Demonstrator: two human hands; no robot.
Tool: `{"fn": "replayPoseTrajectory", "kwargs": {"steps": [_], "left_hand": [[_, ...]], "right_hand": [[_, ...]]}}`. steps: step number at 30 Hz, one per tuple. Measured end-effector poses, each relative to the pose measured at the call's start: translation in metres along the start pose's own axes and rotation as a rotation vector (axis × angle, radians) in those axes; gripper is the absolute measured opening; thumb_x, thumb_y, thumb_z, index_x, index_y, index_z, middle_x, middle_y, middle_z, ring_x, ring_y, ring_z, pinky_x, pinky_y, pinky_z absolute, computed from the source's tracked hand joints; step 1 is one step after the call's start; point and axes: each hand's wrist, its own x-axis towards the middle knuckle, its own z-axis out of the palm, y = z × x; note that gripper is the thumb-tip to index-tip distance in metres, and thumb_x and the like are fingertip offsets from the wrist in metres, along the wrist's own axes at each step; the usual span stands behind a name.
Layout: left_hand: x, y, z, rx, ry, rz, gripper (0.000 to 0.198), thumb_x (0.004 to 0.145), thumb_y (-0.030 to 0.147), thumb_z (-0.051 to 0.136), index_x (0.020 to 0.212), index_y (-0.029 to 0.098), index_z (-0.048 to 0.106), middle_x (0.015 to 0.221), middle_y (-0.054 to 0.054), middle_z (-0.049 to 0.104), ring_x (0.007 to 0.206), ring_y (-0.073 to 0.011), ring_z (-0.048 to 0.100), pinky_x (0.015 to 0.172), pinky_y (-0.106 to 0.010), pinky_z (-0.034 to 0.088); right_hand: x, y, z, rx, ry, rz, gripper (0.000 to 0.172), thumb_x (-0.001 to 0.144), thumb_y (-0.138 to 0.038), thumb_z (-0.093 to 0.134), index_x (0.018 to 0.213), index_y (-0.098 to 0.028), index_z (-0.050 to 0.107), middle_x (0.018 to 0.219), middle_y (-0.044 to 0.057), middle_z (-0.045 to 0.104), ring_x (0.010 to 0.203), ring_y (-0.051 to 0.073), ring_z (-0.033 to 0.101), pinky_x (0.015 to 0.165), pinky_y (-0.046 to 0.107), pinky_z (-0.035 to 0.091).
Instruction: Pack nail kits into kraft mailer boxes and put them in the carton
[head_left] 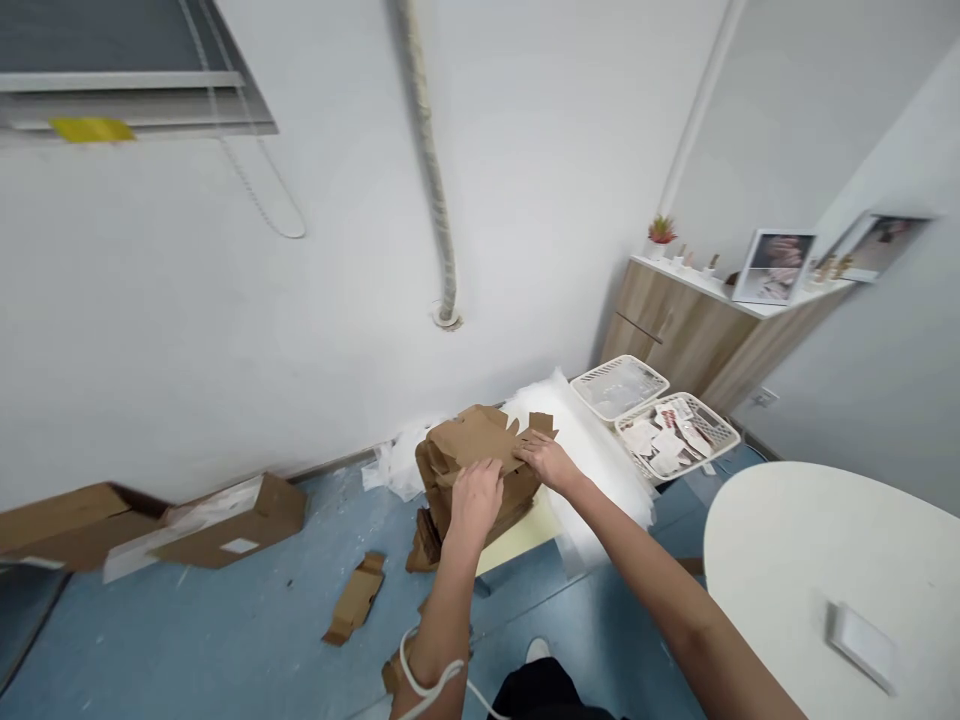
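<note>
A pile of flattened brown cardboard boxes (pixel 442 490) lies on a low pale-yellow surface (pixel 529 535) close to the wall. My left hand (pixel 477 495) is closed on the near edge of the top cardboard box (pixel 474 436), fingers bent over it. On the box's right side, my right hand (pixel 549 462) pinches the cardboard by its cut flaps. The undersides of both hands and my thumbs are mostly hidden. White foam sheets (pixel 592 480) lie just right of the pile.
Two white baskets stand at the right, one basket (pixel 724 440) holding small packets. A round white table (pixel 810 560) fills the lower right. Loose cardboard (pixel 356 598) lies on the blue floor, with open cartons (pixel 277 510) along the wall. A wooden cabinet (pixel 675 330) stands behind.
</note>
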Motion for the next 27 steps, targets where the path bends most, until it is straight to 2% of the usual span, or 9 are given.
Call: {"fn": "replayPoseTrajectory", "kwargs": {"steps": [3,6,9,13,17,20,24,27], "left_hand": [[0.005,0.042,-0.010,-0.046,0.107,0.092,0.020,0.089,0.017,0.048,0.103,0.022,0.061,0.097,-0.008,0.068,0.094,-0.0256,0.061,0.084,-0.037,0.043],[0.007,0.090,-0.012,-0.117,0.167,0.205,0.024,0.092,0.019,0.046,0.111,0.023,0.060,0.101,-0.008,0.068,0.096,-0.0257,0.060,0.086,-0.038,0.043],[0.005,0.143,-0.006,-0.187,0.176,0.332,0.024,0.094,0.021,0.044,0.110,0.023,0.061,0.102,-0.007,0.068,0.096,-0.0255,0.060,0.089,-0.039,0.042],[-0.004,0.221,0.015,-0.261,0.127,0.504,0.026,0.095,0.021,0.041,0.110,0.023,0.062,0.107,-0.007,0.068,0.101,-0.0255,0.060,0.092,-0.040,0.042],[-0.019,0.300,0.047,-0.339,0.030,0.677,0.033,0.095,0.016,0.039,0.117,0.024,0.062,0.115,-0.007,0.067,0.108,-0.0248,0.058,0.099,-0.042,0.040],[-0.032,0.358,0.079,-0.374,-0.047,0.827,0.041,0.093,0.012,0.038,0.125,0.026,0.060,0.123,-0.007,0.066,0.114,-0.0230,0.057,0.109,-0.044,0.034],[-0.052,0.429,0.132,-0.385,-0.167,0.994,0.046,0.093,0.011,0.036,0.131,0.027,0.057,0.132,-0.006,0.062,0.122,-0.0222,0.054,0.116,-0.050,0.025],[-0.071,0.472,0.178,-0.388,-0.213,1.109,0.048,0.093,0.009,0.035,0.132,0.028,0.056,0.132,-0.005,0.062,0.126,-0.0216,0.053,0.118,-0.055,0.019]], "right_hand": [[-0.035,0.016,-0.034,-0.050,0.158,0.032,0.033,0.093,-0.007,0.043,0.113,-0.019,0.065,0.115,0.008,0.071,0.109,0.018,0.062,0.109,0.041,0.035],[-0.087,0.031,-0.069,-0.135,0.250,0.098,0.033,0.094,-0.009,0.044,0.117,-0.020,0.065,0.117,0.008,0.070,0.111,0.017,0.062,0.107,0.038,0.039],[-0.151,0.042,-0.099,-0.229,0.287,0.195,0.033,0.096,-0.013,0.042,0.119,-0.020,0.064,0.121,0.007,0.069,0.114,0.018,0.060,0.106,0.037,0.041],[-0.249,0.050,-0.129,-0.321,0.293,0.356,0.037,0.096,-0.012,0.039,0.125,-0.020,0.061,0.125,0.009,0.066,0.117,0.019,0.058,0.106,0.039,0.041],[-0.355,0.049,-0.144,-0.362,0.282,0.542,0.042,0.095,-0.009,0.038,0.129,-0.021,0.059,0.128,0.009,0.064,0.120,0.020,0.056,0.106,0.041,0.041],[-0.434,0.044,-0.145,-0.391,0.276,0.702,0.043,0.095,-0.008,0.036,0.129,-0.020,0.060,0.129,0.009,0.064,0.120,0.021,0.055,0.106,0.041,0.040],[-0.532,0.031,-0.131,-0.405,0.233,0.925,0.048,0.093,-0.006,0.035,0.133,-0.019,0.056,0.133,0.010,0.061,0.124,0.023,0.052,0.106,0.043,0.039],[-0.594,0.019,-0.107,-0.425,0.184,1.078,0.054,0.089,-0.003,0.036,0.137,-0.020,0.052,0.136,0.010,0.059,0.125,0.025,0.050,0.108,0.046,0.038]]}}
